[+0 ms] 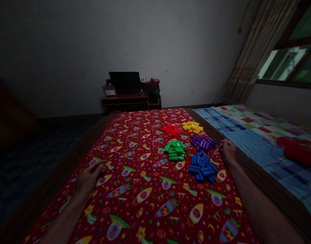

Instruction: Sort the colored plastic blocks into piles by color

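My left hand (90,177) rests on the red patterned cloth (135,213), its fingers loosely bent and apart, holding nothing. Over at the cloth's right edge lies my right hand (228,151), fingers curled in, with nothing visible in them. Closest to it is a pile of purple plastic cylinders (203,143); a heap of blue cylinders (202,167) sits nearer to me. Green cylinders (175,150) form a pile to the left of these. Farther off are a red pile (172,129) and a yellow pile (192,127). Neither hand touches a pile.
A brown border (94,130) shows around the cloth. To the right, a checked bedspread (249,135) bears a red bag-like item (300,150). Against the far wall stands a desk (125,97) with a black monitor (125,82). A curtain (257,51) hangs beside the window.
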### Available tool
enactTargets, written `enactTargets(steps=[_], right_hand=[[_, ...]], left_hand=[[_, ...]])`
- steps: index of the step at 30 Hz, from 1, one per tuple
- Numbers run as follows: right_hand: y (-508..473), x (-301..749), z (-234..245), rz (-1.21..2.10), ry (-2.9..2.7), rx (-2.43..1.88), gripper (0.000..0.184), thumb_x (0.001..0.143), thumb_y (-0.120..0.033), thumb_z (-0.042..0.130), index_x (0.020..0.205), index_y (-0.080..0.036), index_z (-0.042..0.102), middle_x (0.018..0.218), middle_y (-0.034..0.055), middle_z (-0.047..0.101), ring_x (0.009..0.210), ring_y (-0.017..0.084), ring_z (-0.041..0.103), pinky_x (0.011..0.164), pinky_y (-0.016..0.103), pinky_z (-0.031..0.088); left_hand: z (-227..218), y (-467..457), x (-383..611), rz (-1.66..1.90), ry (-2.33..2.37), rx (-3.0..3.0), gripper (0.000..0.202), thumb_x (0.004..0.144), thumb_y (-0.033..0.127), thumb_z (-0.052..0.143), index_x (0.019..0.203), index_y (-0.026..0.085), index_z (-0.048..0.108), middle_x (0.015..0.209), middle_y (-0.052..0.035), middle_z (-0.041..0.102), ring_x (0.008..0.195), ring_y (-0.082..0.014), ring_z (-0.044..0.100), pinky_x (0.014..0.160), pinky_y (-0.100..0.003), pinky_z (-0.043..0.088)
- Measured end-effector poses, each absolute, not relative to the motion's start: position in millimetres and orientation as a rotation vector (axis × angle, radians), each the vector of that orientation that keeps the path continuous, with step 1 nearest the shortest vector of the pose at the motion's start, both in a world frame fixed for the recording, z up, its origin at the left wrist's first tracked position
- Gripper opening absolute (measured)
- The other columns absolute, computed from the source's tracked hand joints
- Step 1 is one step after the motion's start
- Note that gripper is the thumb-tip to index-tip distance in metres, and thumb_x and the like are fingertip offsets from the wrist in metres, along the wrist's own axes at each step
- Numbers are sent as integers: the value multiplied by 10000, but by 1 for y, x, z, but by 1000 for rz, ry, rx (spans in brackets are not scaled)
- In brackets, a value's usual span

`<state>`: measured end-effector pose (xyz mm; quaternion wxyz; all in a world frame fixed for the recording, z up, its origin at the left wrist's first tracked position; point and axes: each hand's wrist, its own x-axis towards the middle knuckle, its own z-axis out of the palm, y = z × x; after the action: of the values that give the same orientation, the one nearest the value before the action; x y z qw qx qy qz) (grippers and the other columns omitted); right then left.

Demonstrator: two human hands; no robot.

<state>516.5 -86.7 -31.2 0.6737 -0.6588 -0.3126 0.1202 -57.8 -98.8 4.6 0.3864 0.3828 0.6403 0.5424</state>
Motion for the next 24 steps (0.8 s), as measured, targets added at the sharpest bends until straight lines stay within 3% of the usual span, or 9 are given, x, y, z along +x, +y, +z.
enactTargets(steps=[9,18,21,24], right_hand=[[-85,516,-31,288,-660,-1425,360,739,-530,549,681,-175,572,504,-62,488,376,74,406,364,202,282],[-83,520,-36,239,-682,-1472,401,774,-558,525,689,-173,596,510,-47,509,382,86,425,377,213,308],[-82,520,-37,145,-706,-1560,422,806,-548,467,759,-164,633,621,16,610,461,124,515,448,250,404],[-83,515,-35,10,-808,-1613,505,840,-560,398,945,-148,672,904,126,711,744,212,657,700,359,529]], left_hand=[[-1,-93,-59,1499,1548,868,488,353,347,831,776,145,695,649,38,630,581,-80,545,521,-162,465],[1,-95,-60,1459,1583,848,474,371,308,818,809,161,709,641,49,650,589,-78,565,533,-139,474],[0,-94,-62,1445,1594,838,453,372,301,813,793,173,709,650,56,657,587,-82,569,527,-143,482],[-1,-93,-63,1439,1612,829,415,376,302,803,762,183,706,675,57,663,589,-83,568,522,-149,484]])
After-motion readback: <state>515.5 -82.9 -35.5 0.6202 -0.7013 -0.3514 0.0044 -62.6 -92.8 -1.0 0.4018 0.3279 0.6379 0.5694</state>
